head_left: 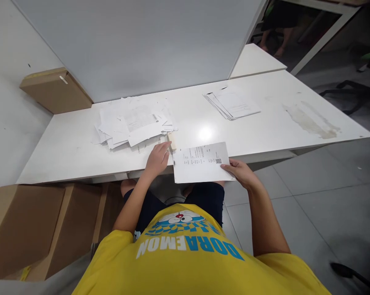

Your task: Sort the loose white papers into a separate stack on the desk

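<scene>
My right hand (240,173) pinches the right edge of a white printed sheet (200,170), thumb on top beside a QR code. The sheet is held out over the table's front edge, and its upper left corner has a dark mark. That corner lies close to the near end of a small beige block, which looks like a stapler (172,141). My left hand (158,157) rests at the table edge with its fingers closed together against the stapler's left side. Whether the sheet's corner goes into the stapler cannot be made out.
Behind the left hand spreads a loose heap of papers (135,123). A neater stack of sheets (235,103) lies farther right on the white table (258,127), near a brownish stain (310,119). A cardboard box (55,92) stands at the back left; larger cartons (28,225) are below.
</scene>
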